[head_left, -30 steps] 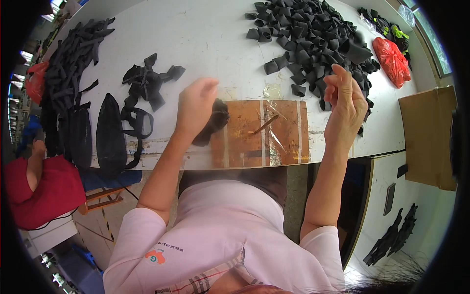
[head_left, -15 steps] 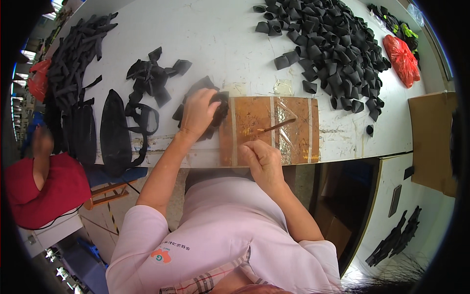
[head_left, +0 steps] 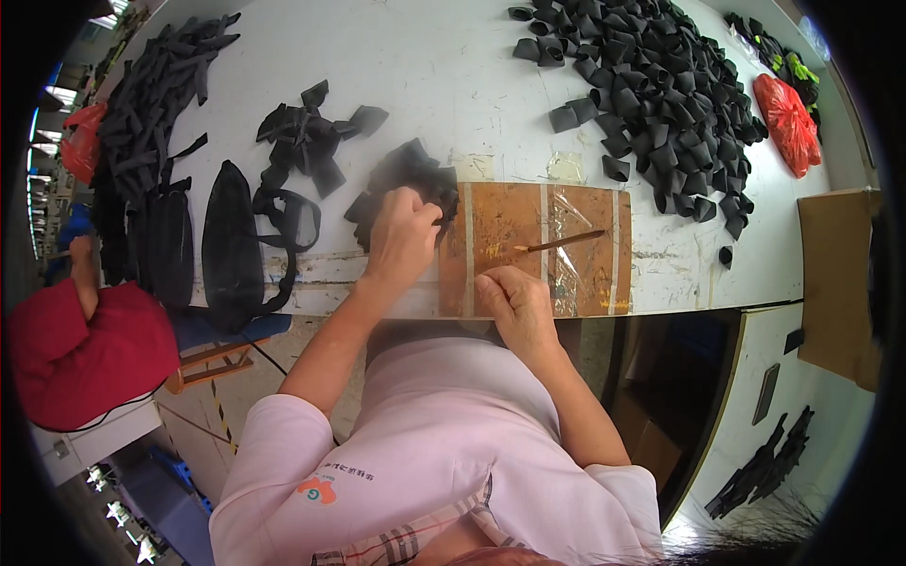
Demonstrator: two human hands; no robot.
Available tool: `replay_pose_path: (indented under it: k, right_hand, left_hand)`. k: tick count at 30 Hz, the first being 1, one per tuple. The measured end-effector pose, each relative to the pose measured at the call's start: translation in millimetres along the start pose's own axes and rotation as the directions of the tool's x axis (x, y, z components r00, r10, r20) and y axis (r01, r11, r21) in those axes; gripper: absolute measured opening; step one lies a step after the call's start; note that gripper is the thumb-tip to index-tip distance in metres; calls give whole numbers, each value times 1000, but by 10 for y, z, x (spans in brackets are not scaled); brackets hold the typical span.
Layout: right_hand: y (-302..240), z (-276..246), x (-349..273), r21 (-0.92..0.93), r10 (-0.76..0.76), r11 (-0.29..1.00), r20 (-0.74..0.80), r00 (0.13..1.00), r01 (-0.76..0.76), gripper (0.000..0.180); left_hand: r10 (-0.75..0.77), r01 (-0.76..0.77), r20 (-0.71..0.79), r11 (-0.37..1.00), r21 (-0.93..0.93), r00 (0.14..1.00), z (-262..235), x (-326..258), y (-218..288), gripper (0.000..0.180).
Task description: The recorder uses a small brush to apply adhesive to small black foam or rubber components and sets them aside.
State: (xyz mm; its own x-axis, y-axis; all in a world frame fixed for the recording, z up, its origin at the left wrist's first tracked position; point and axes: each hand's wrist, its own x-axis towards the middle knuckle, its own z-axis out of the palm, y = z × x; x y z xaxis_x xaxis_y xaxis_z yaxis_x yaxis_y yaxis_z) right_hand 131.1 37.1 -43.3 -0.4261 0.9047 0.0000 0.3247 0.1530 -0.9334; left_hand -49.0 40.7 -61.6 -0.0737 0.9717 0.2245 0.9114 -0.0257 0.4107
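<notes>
My left hand (head_left: 404, 234) is at the near edge of a small heap of black fabric pieces (head_left: 411, 170), its curled fingers closed on the pieces there. Exactly how many it grips is hidden under the fingers. A brown taped board (head_left: 491, 212) lies just right of the heap at the table's front edge. My right hand (head_left: 517, 304) rests over the board's near edge with its fingers curled and thumb pressed in; whatever is inside cannot be seen. On the board lies a thin dark stick with a pale tip (head_left: 563, 241), touched by neither hand.
A large pile of black fabric loops (head_left: 651, 104) covers the back right, near a red plastic bag (head_left: 786, 123). Black strips (head_left: 156, 90), another small heap (head_left: 307, 137) and a black pouch (head_left: 229, 245) lie left. A cardboard box (head_left: 840, 283) stands right; a person in red sits left (head_left: 94, 354).
The view has shifted slightly, so the table things appear farther right. My left hand has drawn a little nearer to me on the heap, its fingers more closed. The right hand stays over the board's edge.
</notes>
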Motion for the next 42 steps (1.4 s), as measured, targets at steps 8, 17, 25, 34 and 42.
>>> replay_pose_path:
  k: [8, 17, 25, 34, 42]
  right_hand:
    - [30, 27, -32, -19, 63, 998, 22, 998, -63, 14]
    - [-150, 75, 110, -73, -177, 984, -321, 930, 162, 12]
    - [-121, -24, 53, -497, -383, 848, -333, 861, 185, 15]
    - [-178, -162, -57, -47, -65, 997, -164, 984, 58, 10]
    - [125, -131, -120, -47, 105, 992, -181, 978, -115, 10]
  left_hand:
    - [48, -98, -216, 969, -225, 975, 23, 60, 19, 9]
    - [-302, 413, 535, -383, -826, 789, -131, -56, 594, 9]
    - [-314, 315, 239, 221, -923, 919, -240, -176, 783, 9]
    - [-280, 424, 341, 333, -843, 898, -172, -123, 741, 6]
    - [-465, 306, 33, 525, -794, 885, 156, -224, 471, 6]
